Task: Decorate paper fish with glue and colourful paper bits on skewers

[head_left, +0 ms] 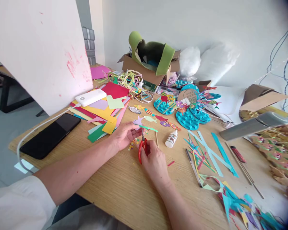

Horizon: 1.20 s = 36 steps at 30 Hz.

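My left hand (124, 134) pinches one end of a narrow green paper strip (150, 128), which points out to the right. Red-handled scissors (140, 152) are gripped in my right hand (155, 158). Their blades point away from me and meet or pass just under the strip; whether they touch it I cannot tell. Small paper dots (132, 145) lie on the table beneath my hands. Beyond them are several paper fish, among them a pale green fish (150, 119) and a red one (161, 118). A white glue bottle (171, 139) lies to the right of the scissors.
Coloured paper sheets (103, 111), a white power bank (91, 97) and a black phone (50, 135) are at the left. Blue paper discs (190, 118) sit at the back. Paper strips (212, 153), a pen (193, 166), a grey flask (252, 126) and scraps (242, 204) lie right.
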Available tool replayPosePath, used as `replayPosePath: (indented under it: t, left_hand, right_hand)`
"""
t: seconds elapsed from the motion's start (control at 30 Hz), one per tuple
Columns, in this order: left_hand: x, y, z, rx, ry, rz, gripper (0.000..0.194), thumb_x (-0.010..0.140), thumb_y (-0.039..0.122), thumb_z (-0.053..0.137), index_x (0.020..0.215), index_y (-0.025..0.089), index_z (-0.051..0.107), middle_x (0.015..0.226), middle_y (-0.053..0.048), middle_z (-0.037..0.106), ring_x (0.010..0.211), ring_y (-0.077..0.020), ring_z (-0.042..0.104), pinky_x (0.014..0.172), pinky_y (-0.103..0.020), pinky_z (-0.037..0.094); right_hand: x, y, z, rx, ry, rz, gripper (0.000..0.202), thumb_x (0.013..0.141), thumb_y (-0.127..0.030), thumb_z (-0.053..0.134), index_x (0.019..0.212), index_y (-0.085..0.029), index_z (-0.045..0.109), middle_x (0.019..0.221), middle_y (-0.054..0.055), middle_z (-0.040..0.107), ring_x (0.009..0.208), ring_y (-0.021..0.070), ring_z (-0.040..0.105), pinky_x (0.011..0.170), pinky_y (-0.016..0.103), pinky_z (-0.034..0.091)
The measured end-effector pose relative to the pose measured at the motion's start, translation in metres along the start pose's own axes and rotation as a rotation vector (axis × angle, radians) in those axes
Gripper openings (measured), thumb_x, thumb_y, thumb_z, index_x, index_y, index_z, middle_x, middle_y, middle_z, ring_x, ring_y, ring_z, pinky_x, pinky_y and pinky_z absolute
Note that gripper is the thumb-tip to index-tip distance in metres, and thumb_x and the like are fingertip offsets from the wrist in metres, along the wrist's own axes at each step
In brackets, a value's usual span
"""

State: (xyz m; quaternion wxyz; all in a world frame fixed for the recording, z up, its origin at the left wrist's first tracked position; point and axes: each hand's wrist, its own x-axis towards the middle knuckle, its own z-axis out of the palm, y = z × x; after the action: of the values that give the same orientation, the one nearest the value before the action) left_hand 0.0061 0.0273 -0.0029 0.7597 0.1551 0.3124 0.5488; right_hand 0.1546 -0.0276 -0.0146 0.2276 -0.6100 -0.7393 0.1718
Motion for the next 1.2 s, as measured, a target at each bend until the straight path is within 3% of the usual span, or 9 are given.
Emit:
replayPosePath:
  t: [1.0, 1.2]
  left_hand:
    - [-0.001, -0.014, 0.000, -0.023, 0.022, -0.044, 0.010, 0.073, 0.002, 0.062, 0.077, 0.010, 0.064, 0.080, -0.010, 0.072, 0.078, -0.0165, 0.070, 0.081, -0.028, 0.055]
    - [-0.002, -0.015, 0.001, -0.026, 0.058, -0.074, 0.010, 0.075, 0.003, 0.063, 0.079, 0.011, 0.066, 0.078, -0.007, 0.071, 0.068, -0.0131, 0.067, 0.072, -0.025, 0.054]
  right_hand:
    - [-0.002, 0.002, 0.004, -0.153, 0.070, 0.018, 0.018, 0.092, -0.036, 0.044, 0.090, -0.019, 0.050, 0.075, 0.006, 0.068, 0.064, 0.0205, 0.064, 0.054, 0.026, 0.031]
    - [-0.002, 0.001, 0.003, -0.193, 0.070, 0.045, 0.017, 0.092, -0.035, 0.046, 0.092, -0.019, 0.050, 0.076, 0.006, 0.069, 0.064, 0.0211, 0.065, 0.054, 0.026, 0.030]
